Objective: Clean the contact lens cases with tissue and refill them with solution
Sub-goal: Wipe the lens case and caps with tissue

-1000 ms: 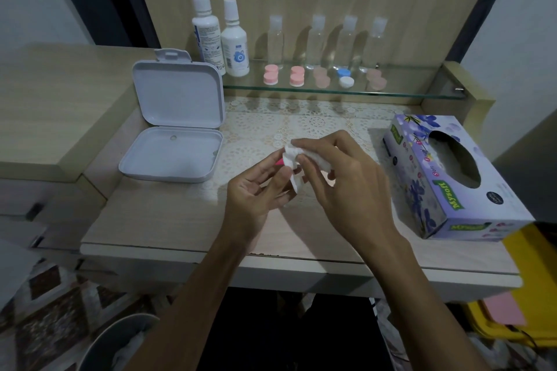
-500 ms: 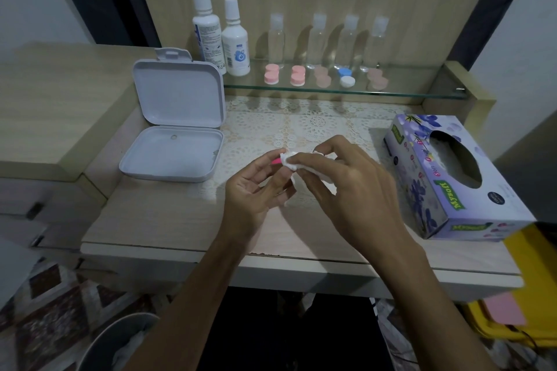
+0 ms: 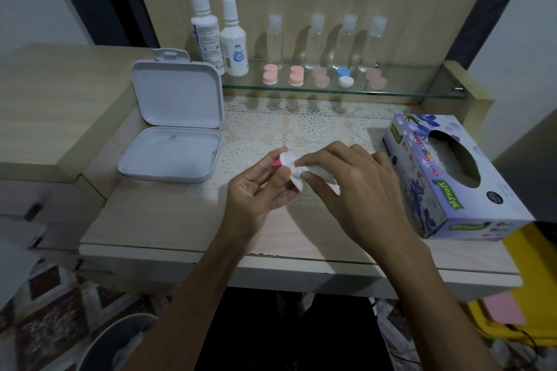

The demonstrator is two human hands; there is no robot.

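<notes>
My left hand (image 3: 256,190) pinches a small pink contact lens case (image 3: 276,163) between thumb and fingers above the desk; only a sliver of pink shows. My right hand (image 3: 352,187) grips a crumpled white tissue (image 3: 297,170) and presses it against the case. Several more lens cases, pink (image 3: 270,75), peach (image 3: 321,78) and blue-and-white (image 3: 344,77), lie on the glass shelf (image 3: 407,93) at the back. Two white solution bottles (image 3: 205,30) (image 3: 234,42) stand at the shelf's left end.
An open white plastic box (image 3: 168,156) lies at the left on the desk. A purple tissue box (image 3: 452,187) lies at the right. Several clear small bottles (image 3: 316,42) stand behind the cases. A grey bin (image 3: 117,343) stands on the floor, lower left.
Both hands have stayed in place over the desk. My right hand's fingers have shifted the tissue a little against the case held by my left hand.
</notes>
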